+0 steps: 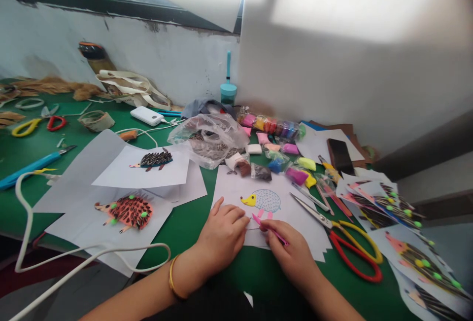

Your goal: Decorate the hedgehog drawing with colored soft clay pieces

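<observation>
A hedgehog drawing (268, 199) lies on white paper (229, 188) in the middle, with a yellow clay face (249, 199) and pink clay pieces (270, 216) at its lower edge. My left hand (222, 234) rests on the paper's lower left, fingers apart and holding nothing. Just below the drawing, my right hand (290, 249) grips a slim pink tool (278, 236), its tip beside the pink clay near my left fingertips.
Scissors (342, 232) with red and yellow handles lie right of the paper. Behind it are clay packets (290, 149) and a plastic bag (212, 138). Finished hedgehog pictures (127, 211) lie left, others (421, 262) right. A white cable (96, 254) crosses the left front.
</observation>
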Demonstrator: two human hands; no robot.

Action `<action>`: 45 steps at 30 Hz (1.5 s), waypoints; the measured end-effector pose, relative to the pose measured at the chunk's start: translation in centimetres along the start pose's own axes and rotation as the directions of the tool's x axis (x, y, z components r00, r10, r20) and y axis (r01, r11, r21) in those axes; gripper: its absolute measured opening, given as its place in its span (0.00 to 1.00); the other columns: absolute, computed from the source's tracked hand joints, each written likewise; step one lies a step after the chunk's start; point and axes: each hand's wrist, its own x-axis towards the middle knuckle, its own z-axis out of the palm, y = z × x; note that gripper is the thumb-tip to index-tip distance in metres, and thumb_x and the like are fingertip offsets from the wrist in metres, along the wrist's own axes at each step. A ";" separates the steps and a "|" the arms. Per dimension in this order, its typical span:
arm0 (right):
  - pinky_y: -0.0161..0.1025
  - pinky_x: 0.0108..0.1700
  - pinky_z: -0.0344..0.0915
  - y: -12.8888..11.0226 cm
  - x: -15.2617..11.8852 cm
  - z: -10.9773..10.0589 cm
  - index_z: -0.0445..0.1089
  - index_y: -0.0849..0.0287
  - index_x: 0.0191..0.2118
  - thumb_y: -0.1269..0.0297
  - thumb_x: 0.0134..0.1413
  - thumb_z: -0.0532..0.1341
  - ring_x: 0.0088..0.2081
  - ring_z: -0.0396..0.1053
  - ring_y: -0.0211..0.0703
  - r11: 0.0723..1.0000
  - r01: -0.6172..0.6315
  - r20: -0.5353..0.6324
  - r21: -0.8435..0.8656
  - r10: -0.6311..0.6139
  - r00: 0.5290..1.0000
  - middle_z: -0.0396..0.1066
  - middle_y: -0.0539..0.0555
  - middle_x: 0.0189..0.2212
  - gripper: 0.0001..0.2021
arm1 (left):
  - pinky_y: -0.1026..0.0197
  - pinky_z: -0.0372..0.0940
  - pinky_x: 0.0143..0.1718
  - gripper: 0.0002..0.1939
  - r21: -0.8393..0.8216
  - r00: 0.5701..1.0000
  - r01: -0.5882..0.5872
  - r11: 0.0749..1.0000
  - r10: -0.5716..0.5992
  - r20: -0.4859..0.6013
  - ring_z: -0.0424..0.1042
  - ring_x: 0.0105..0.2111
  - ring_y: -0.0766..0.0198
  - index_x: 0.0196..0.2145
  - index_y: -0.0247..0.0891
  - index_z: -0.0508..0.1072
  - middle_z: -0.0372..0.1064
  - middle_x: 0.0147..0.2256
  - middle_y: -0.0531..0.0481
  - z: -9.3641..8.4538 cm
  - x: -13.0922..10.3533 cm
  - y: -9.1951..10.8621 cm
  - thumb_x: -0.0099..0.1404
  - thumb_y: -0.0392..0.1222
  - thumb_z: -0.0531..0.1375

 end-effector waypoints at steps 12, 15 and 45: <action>0.39 0.41 0.73 0.1 -1.5 -0.8 0.72 0.54 0.46 0.63 0.65 0.54 0.37 0.75 0.43 0.999 0.007 -0.095 -0.035 -0.010 0.995 0.76 0.54 0.39 0.11 | 0.41 0.52 0.62 0.11 0.016 0.999 -0.019 1.000 0.019 -0.034 0.67 0.51 0.55 0.45 0.43 0.73 0.73 0.46 0.49 0.1 0.0 0.0 0.66 0.37 0.58; 0.39 0.42 0.73 -0.1 -1.6 -0.7 0.72 0.55 0.47 0.64 0.65 0.54 0.38 0.75 0.43 0.998 0.038 -0.091 -0.054 -0.043 0.995 0.76 0.55 0.39 0.11 | 0.42 0.51 0.62 0.10 0.017 0.999 -0.022 1.000 0.023 -0.040 0.67 0.51 0.55 0.45 0.43 0.73 0.73 0.45 0.50 0.1 0.1 0.0 0.66 0.37 0.58; 0.41 0.44 0.73 -0.2 -1.4 -0.2 0.71 0.55 0.48 0.67 0.65 0.53 0.42 0.75 0.45 0.991 0.089 -0.057 -0.104 -0.096 0.994 0.76 0.56 0.41 0.12 | 0.44 0.50 0.64 0.15 0.006 0.993 -0.113 0.994 0.113 0.018 0.67 0.55 0.54 0.51 0.41 0.71 0.72 0.53 0.47 0.7 0.2 0.5 0.66 0.40 0.58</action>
